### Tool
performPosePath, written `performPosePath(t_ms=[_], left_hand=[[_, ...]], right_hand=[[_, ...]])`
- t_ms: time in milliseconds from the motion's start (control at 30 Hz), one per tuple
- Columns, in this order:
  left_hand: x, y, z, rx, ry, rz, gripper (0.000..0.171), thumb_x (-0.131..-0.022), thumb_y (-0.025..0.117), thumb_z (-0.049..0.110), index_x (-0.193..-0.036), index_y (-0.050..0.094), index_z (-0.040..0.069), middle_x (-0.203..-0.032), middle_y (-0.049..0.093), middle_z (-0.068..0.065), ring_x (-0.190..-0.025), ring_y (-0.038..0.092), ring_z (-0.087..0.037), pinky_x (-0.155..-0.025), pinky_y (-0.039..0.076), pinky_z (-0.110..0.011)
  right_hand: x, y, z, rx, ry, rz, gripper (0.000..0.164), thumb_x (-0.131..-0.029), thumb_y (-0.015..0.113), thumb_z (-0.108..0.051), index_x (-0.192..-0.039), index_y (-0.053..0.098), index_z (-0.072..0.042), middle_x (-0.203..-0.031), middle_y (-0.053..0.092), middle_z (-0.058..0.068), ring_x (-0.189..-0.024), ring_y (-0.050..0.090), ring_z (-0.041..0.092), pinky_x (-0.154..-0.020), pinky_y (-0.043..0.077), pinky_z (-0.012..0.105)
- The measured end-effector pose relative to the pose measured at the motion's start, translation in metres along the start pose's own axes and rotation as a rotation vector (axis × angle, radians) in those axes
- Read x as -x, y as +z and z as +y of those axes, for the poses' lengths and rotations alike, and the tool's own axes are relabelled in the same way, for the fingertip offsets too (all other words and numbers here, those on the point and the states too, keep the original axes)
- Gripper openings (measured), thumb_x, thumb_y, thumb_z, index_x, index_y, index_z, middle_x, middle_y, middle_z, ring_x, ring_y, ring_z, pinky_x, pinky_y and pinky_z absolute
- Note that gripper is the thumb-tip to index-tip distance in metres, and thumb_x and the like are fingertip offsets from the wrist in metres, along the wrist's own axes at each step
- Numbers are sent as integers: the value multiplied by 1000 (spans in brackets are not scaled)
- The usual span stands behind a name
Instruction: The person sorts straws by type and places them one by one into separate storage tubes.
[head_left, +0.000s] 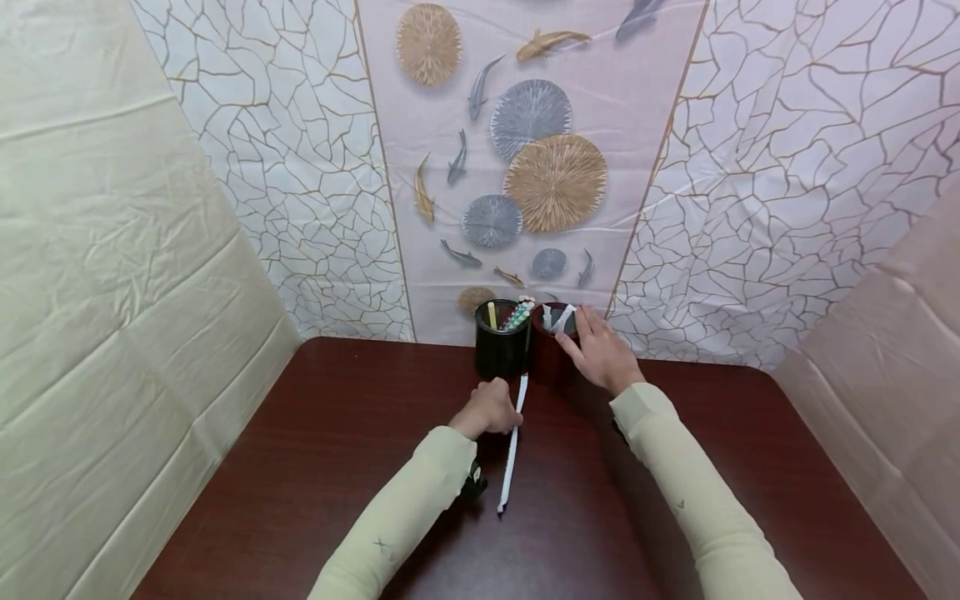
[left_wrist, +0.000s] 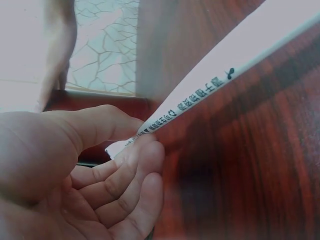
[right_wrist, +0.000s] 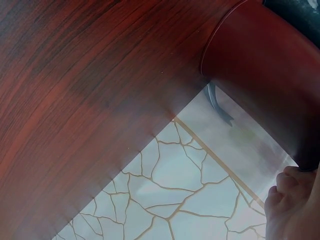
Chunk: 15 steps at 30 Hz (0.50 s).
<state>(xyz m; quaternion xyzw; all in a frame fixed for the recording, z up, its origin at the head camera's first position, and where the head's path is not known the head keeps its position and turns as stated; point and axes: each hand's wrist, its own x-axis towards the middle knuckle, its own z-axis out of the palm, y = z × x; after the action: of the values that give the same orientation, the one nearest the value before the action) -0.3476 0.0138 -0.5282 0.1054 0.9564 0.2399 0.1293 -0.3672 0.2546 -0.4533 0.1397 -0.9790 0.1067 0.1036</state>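
Observation:
My left hand (head_left: pixel 491 406) pinches a long white paper-wrapped straw (head_left: pixel 510 471) between thumb and index finger. Dark printing runs along its wrapper (left_wrist: pixel 192 97) in the left wrist view. The straw slants over the table, far end near the cups and near end towards me. My right hand (head_left: pixel 603 354) grips the rim of a dark red cup (right_wrist: pixel 265 75), thumb at its front and fingers round its right side. White strips (head_left: pixel 561 319) stick out of that cup beside the thumb. In the right wrist view, bent fingers (right_wrist: pixel 287 187) show at the cup's rim.
Touching the red cup on its left is a black cup (head_left: pixel 498 354) with a yellow stick (head_left: pixel 492 314) and several patterned straws (head_left: pixel 517 315). Both stand at the back of the dark red wooden table (head_left: pixel 337 450), close to a patterned wall cloth (head_left: pixel 450 275). Pale cloth walls flank both sides.

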Motion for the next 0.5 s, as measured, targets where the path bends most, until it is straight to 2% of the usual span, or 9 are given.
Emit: performPosePath(t_ms=[67, 100, 200, 233, 333, 367, 500], left_hand=[[22, -17, 11, 19, 9, 15, 32, -91, 77, 28, -64, 72, 13, -58, 70, 2, -74, 68, -20, -79, 57, -33], [24, -21, 11, 43, 19, 1, 35, -92, 77, 28, -61, 71, 14, -57, 70, 2, -72, 67, -19, -78, 57, -33], [54, -47, 27, 90, 43, 3, 38, -93, 77, 20, -57, 71, 9, -58, 71, -2, -71, 68, -20, -80, 58, -34], [58, -51, 28, 99, 63, 12, 40, -93, 76, 19, -55, 71, 8, -58, 72, -2, -71, 68, -19, -80, 58, -34], [62, -60, 29, 124, 112, 17, 41, -93, 75, 16, -53, 71, 8, -57, 71, -1, -68, 69, -18, -77, 58, -34], [55, -56, 23, 133, 157, 40, 43, -93, 75, 20, -51, 70, 12, -55, 70, 4, -66, 67, -15, -75, 57, -31], [55, -67, 27, 130, 204, 57, 39, -93, 73, 21, -56, 74, 12, -55, 69, 7, -69, 68, -14, -79, 59, -34]], right_hand=[[0, 0, 0, 1, -1, 1, 87, -112, 30, -60, -166, 19, 7, -174, 18, 27, -161, 23, 45, -130, 27, 58], [0, 0, 0, 1, 0, 1, 87, -112, 30, -60, -166, 19, 7, -174, 18, 27, -162, 23, 45, -130, 27, 58], [-1, 1, 0, 2, -1, 1, 87, -112, 30, -60, -166, 19, 7, -174, 18, 27, -162, 22, 45, -131, 26, 58], [-1, 2, 0, 3, -1, 2, 87, -112, 30, -60, -166, 19, 7, -174, 17, 27, -162, 22, 45, -131, 26, 58], [-1, 2, 1, 3, -2, -3, 87, -112, 29, -60, -166, 18, 7, -175, 17, 27, -162, 22, 45, -131, 25, 58], [-1, 2, 1, 1, -1, -5, 87, -112, 29, -60, -166, 18, 7, -175, 17, 27, -162, 22, 45, -131, 25, 58], [-1, 1, 1, -6, 5, -6, 87, -112, 29, -60, -166, 18, 7, -175, 17, 27, -162, 21, 45, -131, 25, 58]])
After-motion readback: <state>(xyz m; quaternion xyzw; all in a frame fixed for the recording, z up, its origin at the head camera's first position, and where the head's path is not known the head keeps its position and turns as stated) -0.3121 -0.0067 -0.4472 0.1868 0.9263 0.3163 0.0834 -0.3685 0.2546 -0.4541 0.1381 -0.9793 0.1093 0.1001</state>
